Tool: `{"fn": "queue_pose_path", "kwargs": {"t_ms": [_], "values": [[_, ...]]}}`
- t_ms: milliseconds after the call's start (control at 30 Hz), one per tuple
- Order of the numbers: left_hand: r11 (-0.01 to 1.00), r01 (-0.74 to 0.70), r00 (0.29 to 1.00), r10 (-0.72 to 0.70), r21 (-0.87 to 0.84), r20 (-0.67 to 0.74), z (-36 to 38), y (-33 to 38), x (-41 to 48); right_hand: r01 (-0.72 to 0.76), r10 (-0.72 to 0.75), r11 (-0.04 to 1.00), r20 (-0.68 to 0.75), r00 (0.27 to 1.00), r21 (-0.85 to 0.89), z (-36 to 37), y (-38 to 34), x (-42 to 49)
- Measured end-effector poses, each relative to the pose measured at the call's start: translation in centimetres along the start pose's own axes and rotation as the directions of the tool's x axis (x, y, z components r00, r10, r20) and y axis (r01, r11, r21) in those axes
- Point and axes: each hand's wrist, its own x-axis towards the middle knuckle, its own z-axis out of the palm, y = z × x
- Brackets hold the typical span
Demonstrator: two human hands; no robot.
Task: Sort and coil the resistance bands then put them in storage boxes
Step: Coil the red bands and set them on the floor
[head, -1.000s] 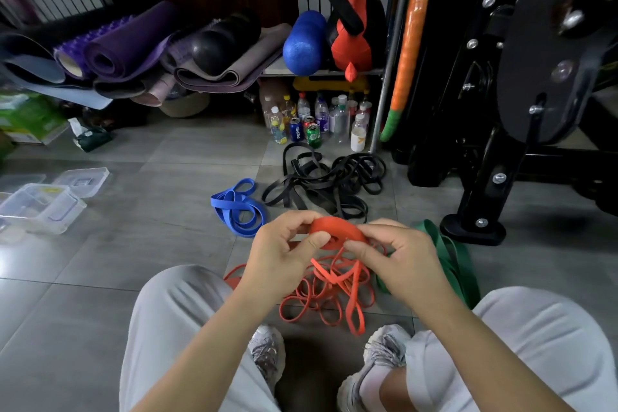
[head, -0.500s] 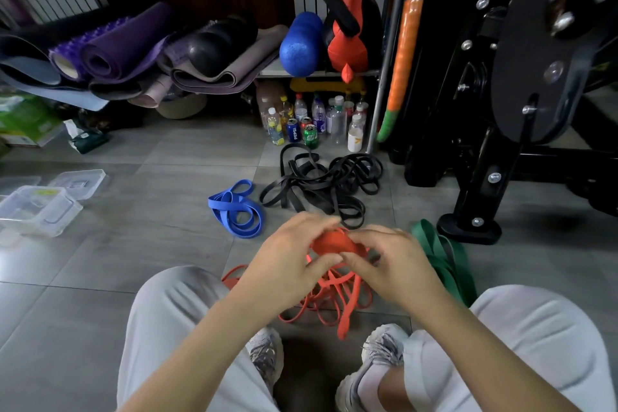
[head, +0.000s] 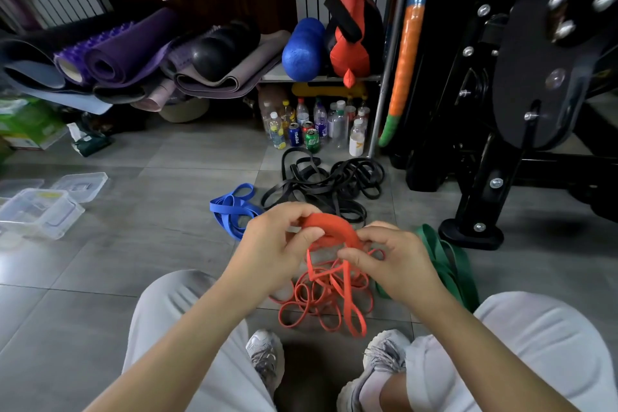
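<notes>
Now the orange band (head: 329, 231), a flat rubbery strip bunched tight half a second ago, arches open above the floor (head: 150, 244) between the left hand (head: 274, 251) and right hand (head: 394, 257), fingers of both pinching its ends and hiding them, its tail hanging into tangled loops (head: 321, 304) below.

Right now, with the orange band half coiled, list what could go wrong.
1. The orange band coil is held only by fingertip pinches of the left hand and right hand; a slip could let it spring open.
2. Its loose tail hangs into the orange band pile below, so pulling may snag or drag other loops.
3. The clear storage box sits well off to the left, so the finished coil may loosen while carried over.
</notes>
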Motion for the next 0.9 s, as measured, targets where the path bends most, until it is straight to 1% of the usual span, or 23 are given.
{"fn": "queue_pose_path", "kwargs": {"t_ms": [67,133,200,267,333,433,467,500,533,600,633,700,733,767,800,833,867,900], "values": [[0.982,0.081,0.996,-0.087,-0.170,-0.032,0.3,0.3,-0.2,0.033,-0.030,0.993,-0.030,0.999,0.116,0.0,-0.5,0.3],[0.924,0.126,0.986,-0.158,-0.361,-0.059,0.7,0.5,-0.5,0.068,-0.062,0.971,-0.034,0.997,0.228,-0.2,-1.2,0.6],[0.860,0.148,0.976,-0.207,-0.489,-0.069,0.9,0.6,-0.7,0.058,-0.057,0.952,-0.013,0.998,0.301,-0.4,-1.7,0.9],[0.818,0.153,0.971,-0.228,-0.554,-0.069,0.9,0.7,-0.8,0.008,-0.013,0.924,0.008,1.000,0.383,-0.6,-2.0,0.9],[0.803,0.148,0.972,-0.225,-0.577,-0.063,0.8,0.6,-0.7,-0.019,0.016,0.918,0.011,1.000,0.397,-0.8,-2.0,0.8],[0.796,0.133,0.978,-0.201,-0.590,-0.050,0.9,0.4,-0.7,0.059,-0.047,0.967,-0.056,0.997,0.247,-1.1,-2.0,0.8],[0.769,0.136,0.976,-0.210,-0.624,-0.047,1.1,0.3,-0.7,0.085,-0.072,0.974,-0.069,0.995,0.209,-1.2,-2.0,0.9],[0.726,0.144,0.971,-0.234,-0.672,-0.044,1.3,0.3,-0.7,0.088,-0.076,0.973,-0.066,0.995,0.213,-1.2,-2.1,1.0],[0.671,0.157,0.964,-0.264,-0.725,-0.036,1.5,0.3,-0.7,0.062,-0.053,0.963,-0.042,0.998,0.264,-1.2,-2.3,0.9],[0.553,0.171,0.952,-0.307,-0.815,-0.008,2.2,0.5,-0.5,-0.043,0.031,0.907,0.037,0.999,0.418,-1.0,-2.7,0.7],[0.512,0.172,0.950,-0.313,-0.841,0.004,2.5,0.6,-0.5,-0.075,0.054,0.880,0.057,0.997,0.469,-0.9,-2.8,0.6],[0.480,0.172,0.950,-0.313,-0.860,0.016,3.1,0.8,-0.5,-0.074,0.063,0.868,0.038,0.997,0.491,-0.8,-2.6,0.3],[0.485,0.181,0.949,-0.314,-0.855,0.023,3.2,1.0,-0.5,-0.058,0.053,0.877,0.023,0.998,0.477,-1.0,-2.5,0.3],[0.534,0.190,0.952,-0.306,-0.824,0.020,3.2,1.0,-0.5,-0.042,0.040,0.894,0.014,0.999,0.445,-1.1,-2.3,0.2],[0.638,0.186,0.961,-0.276,-0.747,0.003,3.0,1.0,-0.5,-0.031,0.030,0.916,0.009,1.000,0.399,-1.2,-2.2,0.2],[0.777,0.164,0.975,-0.220,-0.608,-0.018,2.6,1.0,-0.3,-0.025,0.026,0.948,-0.001,1.000,0.318,-1.3,-2.0,0.3],[0.900,0.122,0.989,-0.147,-0.419,-0.027,2.0,0.8,-0.1,-0.008,0.011,0.981,-0.015,1.000,0.195,-1.5,-1.8,0.4],[0.976,0.057,0.998,-0.064,-0.209,-0.025,1.4,0.9,0.1,0.022,-0.021,0.998,-0.025,0.999,0.052,-1.6,-1.6,0.5]]}}
